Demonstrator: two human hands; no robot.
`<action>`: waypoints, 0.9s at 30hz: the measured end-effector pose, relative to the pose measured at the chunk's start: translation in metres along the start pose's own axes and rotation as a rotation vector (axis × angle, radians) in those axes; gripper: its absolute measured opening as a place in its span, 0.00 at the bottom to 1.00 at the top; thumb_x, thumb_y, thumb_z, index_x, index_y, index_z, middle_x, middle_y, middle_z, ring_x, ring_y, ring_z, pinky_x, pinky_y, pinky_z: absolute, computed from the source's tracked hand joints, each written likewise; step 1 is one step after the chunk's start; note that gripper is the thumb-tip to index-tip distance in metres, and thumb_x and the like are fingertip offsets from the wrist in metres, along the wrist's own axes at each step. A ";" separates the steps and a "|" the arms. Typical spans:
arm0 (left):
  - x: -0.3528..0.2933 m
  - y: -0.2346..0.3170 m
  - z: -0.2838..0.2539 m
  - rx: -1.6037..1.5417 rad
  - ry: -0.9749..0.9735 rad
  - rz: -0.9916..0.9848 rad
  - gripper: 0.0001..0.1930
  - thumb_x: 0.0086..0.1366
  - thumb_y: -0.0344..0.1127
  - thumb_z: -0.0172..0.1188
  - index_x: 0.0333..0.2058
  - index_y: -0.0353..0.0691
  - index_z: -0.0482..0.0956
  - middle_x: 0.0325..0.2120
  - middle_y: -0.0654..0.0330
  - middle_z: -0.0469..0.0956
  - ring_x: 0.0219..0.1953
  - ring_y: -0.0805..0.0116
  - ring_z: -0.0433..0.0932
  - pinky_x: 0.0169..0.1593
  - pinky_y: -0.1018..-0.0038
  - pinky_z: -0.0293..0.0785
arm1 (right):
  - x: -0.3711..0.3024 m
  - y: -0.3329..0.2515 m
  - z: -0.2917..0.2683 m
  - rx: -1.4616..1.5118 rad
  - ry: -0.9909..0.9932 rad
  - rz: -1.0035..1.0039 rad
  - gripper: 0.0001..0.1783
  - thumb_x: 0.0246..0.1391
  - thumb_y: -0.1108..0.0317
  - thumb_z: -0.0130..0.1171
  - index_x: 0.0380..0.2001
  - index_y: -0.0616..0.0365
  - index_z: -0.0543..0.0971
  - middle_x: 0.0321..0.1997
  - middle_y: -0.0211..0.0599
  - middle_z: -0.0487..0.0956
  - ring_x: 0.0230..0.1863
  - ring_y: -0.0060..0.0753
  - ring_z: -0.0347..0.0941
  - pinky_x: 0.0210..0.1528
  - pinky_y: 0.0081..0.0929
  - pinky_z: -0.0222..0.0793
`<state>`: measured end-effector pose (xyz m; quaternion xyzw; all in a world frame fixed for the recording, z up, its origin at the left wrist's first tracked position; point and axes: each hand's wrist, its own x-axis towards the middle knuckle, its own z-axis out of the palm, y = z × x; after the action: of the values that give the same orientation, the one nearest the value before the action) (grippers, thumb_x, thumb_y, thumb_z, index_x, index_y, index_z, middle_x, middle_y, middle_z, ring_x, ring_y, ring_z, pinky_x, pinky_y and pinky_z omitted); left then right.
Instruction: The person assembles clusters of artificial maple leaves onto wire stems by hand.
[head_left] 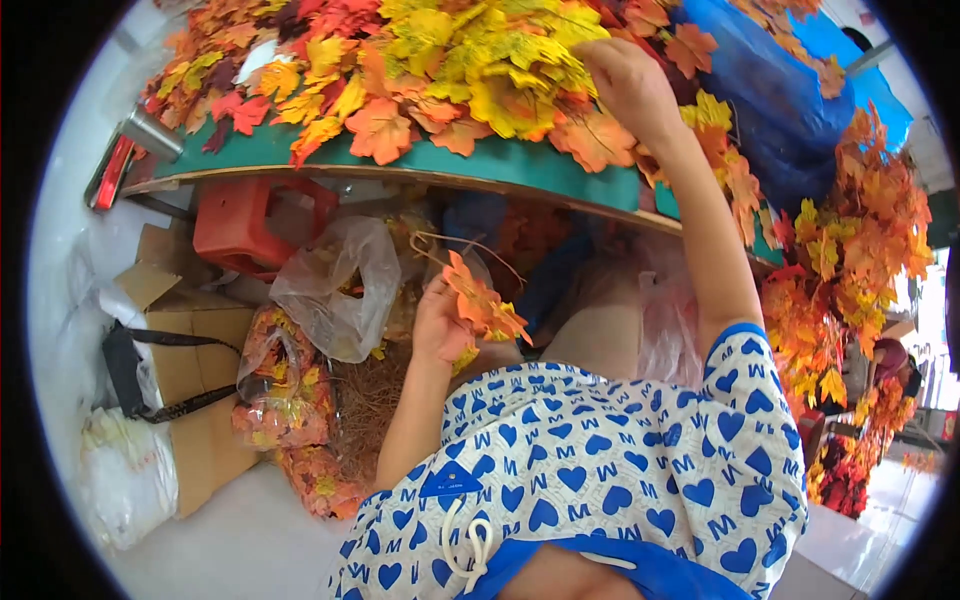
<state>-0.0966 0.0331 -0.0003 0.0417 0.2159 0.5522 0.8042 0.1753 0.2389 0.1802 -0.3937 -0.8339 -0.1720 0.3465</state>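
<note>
The person's left hand is gripping a sprig of orange artificial maple leaves low, below the green table edge, its wire stem pointing up-left. The right hand is reaching up and away, fingers curled into the yellow-and-orange leaf pile on the tabletop, so it is nearer the pile. Bags and cardboard boxes are crowding the space underneath.

Left hand closed on a sprig of orange leaves, held below the green table edge. Right hand up on the table, fingers in the pile of yellow and orange leaves. Clear plastic bag just left of left hand, cardboard box further left
</note>
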 end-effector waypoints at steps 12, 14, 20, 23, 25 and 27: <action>-0.004 0.012 -0.008 -0.071 -0.006 0.048 0.07 0.63 0.30 0.54 0.40 0.39 0.73 0.34 0.61 0.77 0.37 0.66 0.78 0.41 0.68 0.77 | 0.136 -0.110 0.091 0.332 -0.039 -0.307 0.14 0.47 0.77 0.52 0.40 0.58 0.76 0.38 0.44 0.77 0.39 0.48 0.74 0.40 0.37 0.71; -0.003 0.016 -0.015 -0.077 -0.023 0.070 0.08 0.62 0.30 0.54 0.41 0.39 0.72 0.35 0.61 0.77 0.37 0.67 0.78 0.41 0.68 0.76 | 0.154 -0.125 0.120 0.245 -0.136 -0.330 0.13 0.46 0.76 0.51 0.37 0.60 0.76 0.38 0.44 0.77 0.38 0.47 0.74 0.40 0.35 0.72; -0.004 0.030 -0.010 -0.098 -0.002 0.053 0.09 0.62 0.29 0.53 0.42 0.40 0.70 0.36 0.59 0.76 0.41 0.53 0.78 0.43 0.59 0.76 | 0.181 -0.103 0.217 -0.258 -0.566 -0.221 0.08 0.51 0.72 0.51 0.30 0.56 0.80 0.34 0.40 0.79 0.38 0.40 0.78 0.34 0.31 0.76; -0.015 0.040 -0.014 0.086 -0.073 0.109 0.10 0.62 0.39 0.53 0.40 0.44 0.71 0.34 0.67 0.70 0.35 0.70 0.73 0.41 0.70 0.72 | 0.201 -0.137 0.161 -0.319 -0.891 -0.253 0.11 0.56 0.67 0.52 0.38 0.60 0.79 0.41 0.39 0.78 0.40 0.35 0.76 0.34 0.29 0.74; -0.012 0.040 -0.007 0.134 -0.055 0.080 0.10 0.61 0.40 0.53 0.38 0.43 0.71 0.30 0.67 0.68 0.31 0.70 0.72 0.38 0.72 0.70 | 0.184 -0.106 0.205 -0.563 -0.666 -0.221 0.14 0.54 0.65 0.54 0.43 0.55 0.78 0.44 0.38 0.77 0.40 0.35 0.76 0.35 0.30 0.74; -0.028 0.049 -0.006 0.077 -0.271 0.296 0.13 0.59 0.43 0.53 0.36 0.41 0.69 0.27 0.67 0.63 0.21 0.71 0.62 0.32 0.77 0.62 | 0.219 -0.146 0.128 -0.303 -1.252 -0.405 0.13 0.53 0.67 0.54 0.41 0.57 0.78 0.42 0.38 0.78 0.40 0.36 0.76 0.35 0.29 0.74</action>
<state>-0.1500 0.0259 0.0173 0.1778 0.1181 0.6449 0.7339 -0.0929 0.3360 0.2444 -0.2992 -0.9014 -0.0881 -0.3004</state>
